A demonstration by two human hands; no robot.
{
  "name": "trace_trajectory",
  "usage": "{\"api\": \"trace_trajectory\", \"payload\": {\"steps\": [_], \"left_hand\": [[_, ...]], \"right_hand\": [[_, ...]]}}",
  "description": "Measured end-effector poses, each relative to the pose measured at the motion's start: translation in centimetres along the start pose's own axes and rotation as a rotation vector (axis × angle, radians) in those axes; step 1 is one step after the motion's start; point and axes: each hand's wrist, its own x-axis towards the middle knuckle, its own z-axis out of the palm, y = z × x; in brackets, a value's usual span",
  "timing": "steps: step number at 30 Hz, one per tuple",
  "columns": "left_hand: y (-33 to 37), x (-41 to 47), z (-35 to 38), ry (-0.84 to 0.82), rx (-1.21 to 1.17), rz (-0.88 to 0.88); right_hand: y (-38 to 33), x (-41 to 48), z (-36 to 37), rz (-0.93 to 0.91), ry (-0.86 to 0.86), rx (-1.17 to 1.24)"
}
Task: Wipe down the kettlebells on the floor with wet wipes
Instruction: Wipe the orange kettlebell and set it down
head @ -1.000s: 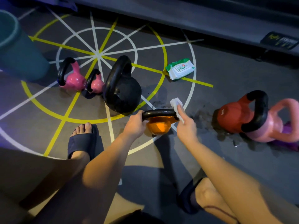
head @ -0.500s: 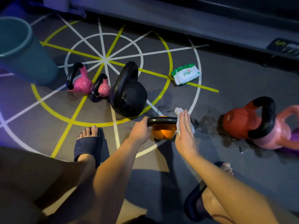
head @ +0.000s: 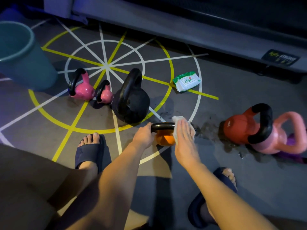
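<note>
A small orange kettlebell (head: 164,139) with a black handle stands on the floor in front of me. My left hand (head: 144,136) grips the left end of its handle. My right hand (head: 185,138) lies flat, fingers straight, pressing a white wet wipe (head: 178,119) against the right side of the handle and body. Behind it stand a large black kettlebell (head: 132,100) and two pink ones (head: 83,90) (head: 105,95). At the right sit a red kettlebell (head: 239,127) and a light pink one (head: 282,138). The wipes pack (head: 186,81) lies further back.
A teal bucket (head: 18,55) stands at the far left. A grey machine base (head: 182,30) runs along the back. Wet patches (head: 209,128) darken the floor beside the red kettlebell. My feet in dark slides (head: 89,153) (head: 214,201) flank the orange kettlebell.
My right hand went from pinching the wipe at the handle's right end to lying flat over it and sliding down the kettlebell's side. My left hand kept its grip.
</note>
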Motion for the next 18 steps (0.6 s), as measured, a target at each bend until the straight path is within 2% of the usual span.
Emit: {"api": "trace_trajectory", "payload": {"steps": [2, 4, 7, 10, 11, 13, 15, 16, 18], "left_hand": [[0.1, -0.1, 0.1, 0.008, -0.025, -0.010], [0.1, -0.3, 0.3, 0.009, -0.038, -0.011], [-0.1, -0.3, 0.2, 0.004, -0.040, -0.006], [0.0, -0.1, -0.2, -0.027, 0.006, 0.003], [-0.1, -0.1, -0.4, -0.039, 0.020, 0.008], [-0.3, 0.0, -0.8, -0.055, 0.021, 0.016], [-0.4, -0.1, -1.0, -0.066, 0.012, 0.037], [-0.5, -0.1, -1.0, -0.066, 0.007, 0.038], [-0.4, -0.2, -1.0, -0.060, 0.000, 0.030]], "right_hand": [[1.3, 0.3, -0.5, 0.292, -0.039, 0.116], [1.5, -0.1, -0.7, 0.407, -0.129, 0.174], [0.0, -0.9, -0.4, 0.275, -0.074, 0.216], [-0.7, -0.9, -0.6, -0.108, -0.026, 0.102], [-0.5, -0.7, -0.6, -0.179, -0.038, 0.056], [-0.1, -0.6, -0.8, -0.123, 0.021, 0.023], [0.4, -0.3, -1.3, 0.077, 0.088, 0.021], [0.5, -0.3, -1.3, 0.154, 0.046, 0.013], [-0.1, -0.6, -1.3, 0.173, -0.064, 0.118]]}}
